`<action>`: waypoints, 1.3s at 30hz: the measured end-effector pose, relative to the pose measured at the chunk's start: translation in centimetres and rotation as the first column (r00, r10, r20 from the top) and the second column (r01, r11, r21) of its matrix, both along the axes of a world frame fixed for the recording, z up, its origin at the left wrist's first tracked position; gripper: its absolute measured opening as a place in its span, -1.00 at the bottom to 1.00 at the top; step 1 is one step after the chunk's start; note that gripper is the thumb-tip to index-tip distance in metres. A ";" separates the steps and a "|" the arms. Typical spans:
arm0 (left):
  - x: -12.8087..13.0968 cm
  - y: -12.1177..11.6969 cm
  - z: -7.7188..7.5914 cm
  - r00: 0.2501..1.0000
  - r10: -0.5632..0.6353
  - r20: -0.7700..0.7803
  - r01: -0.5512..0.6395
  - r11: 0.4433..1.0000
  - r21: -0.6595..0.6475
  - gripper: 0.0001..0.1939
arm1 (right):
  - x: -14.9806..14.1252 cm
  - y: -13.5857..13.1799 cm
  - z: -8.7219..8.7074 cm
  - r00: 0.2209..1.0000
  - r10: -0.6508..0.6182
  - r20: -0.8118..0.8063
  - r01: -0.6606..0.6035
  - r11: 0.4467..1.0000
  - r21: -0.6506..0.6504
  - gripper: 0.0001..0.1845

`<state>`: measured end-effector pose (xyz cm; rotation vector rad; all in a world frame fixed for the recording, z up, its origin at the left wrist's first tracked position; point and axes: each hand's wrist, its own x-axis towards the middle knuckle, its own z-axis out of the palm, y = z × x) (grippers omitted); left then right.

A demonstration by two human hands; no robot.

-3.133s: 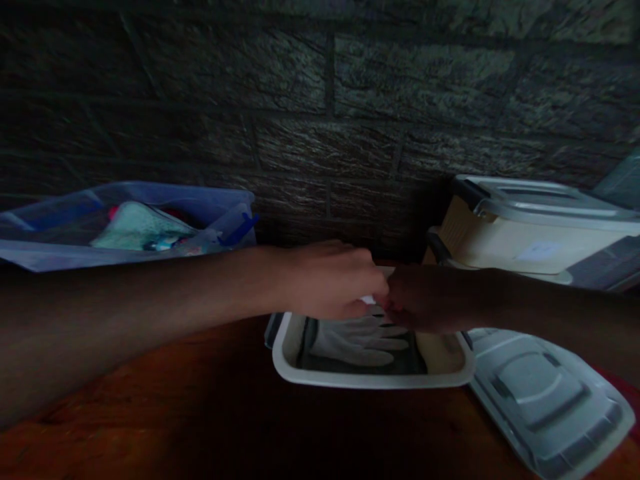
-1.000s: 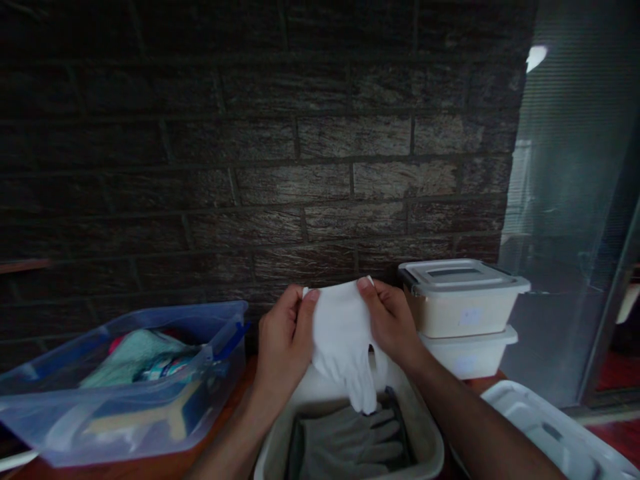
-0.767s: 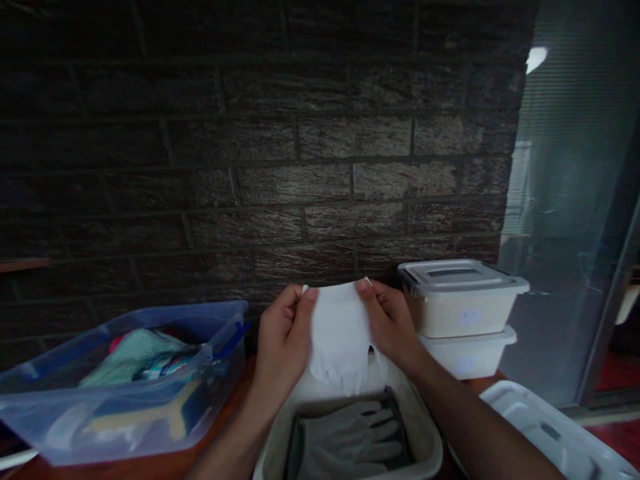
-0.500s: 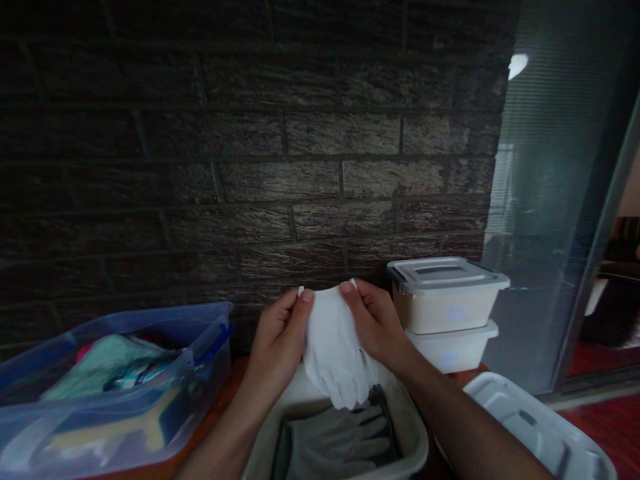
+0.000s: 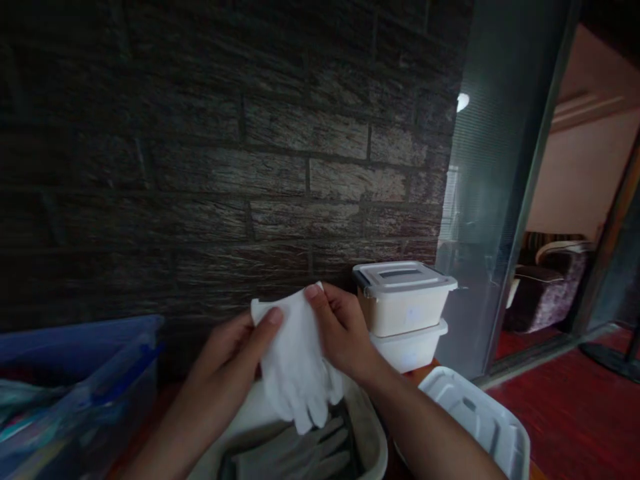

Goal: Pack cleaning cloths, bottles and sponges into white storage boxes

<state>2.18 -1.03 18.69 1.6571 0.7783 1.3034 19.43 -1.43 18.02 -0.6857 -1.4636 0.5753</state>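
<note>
1. One open bin (image 5: 364, 423) sits nearest, grey gloves (image 5: 280, 461) inside.
2. White glove (image 5: 295, 353) hangs fingers-down above it; left hand (image 5: 233, 357) and right hand (image 5: 344, 333) pinch opposite cuff corners, presumably to keep it spread.
3. Farther right, lidded boxes (image 5: 403, 312) stacked, likely to save space; label (image 5: 411, 315) illegible.

Dim, cool light is leaving the brick wall (image 5: 280, 173) sinking toward black at ten o'clock. A small glare (image 5: 463, 102) is shining at two o'clock, and the white glove fabric (image 5: 295, 360) is standing out palely at six. Softness is smearing the blue tub (image 5: 120, 360) at eight; wide-angle distortion is stretching the edges.
</note>
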 end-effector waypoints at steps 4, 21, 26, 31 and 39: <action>0.2 0.7 -0.5 1.000 0.003 0.009 -0.004 0.999 0.054 -0.55 | -0.2 0.0 0.1 0.989 0.115 -0.093 -0.121 0.991 -0.055 -0.57; -1.8 1.4 0.2 0.974 0.210 -0.080 -0.192 0.963 0.192 -0.50 | 0.6 0.0 0.0 0.997 0.070 -0.042 -0.077 0.974 -0.215 -0.41; -0.2 1.0 -0.5 0.999 0.021 -0.030 -0.017 0.991 0.136 -0.49 | -0.1 0.3 0.0 0.993 0.102 -0.057 -0.109 0.984 -0.143 -0.44; 0.5 0.3 -0.7 0.997 -0.073 -0.013 0.075 0.988 0.138 -0.59 | 0.1 0.1 0.2 0.981 0.148 -0.129 -0.167 0.974 -0.153 -0.55; -0.5 0.8 -0.3 0.988 0.146 -0.042 -0.132 0.963 0.236 -0.56 | 0.2 0.2 -0.4 0.948 0.309 -0.074 -0.318 0.909 -0.270 -0.60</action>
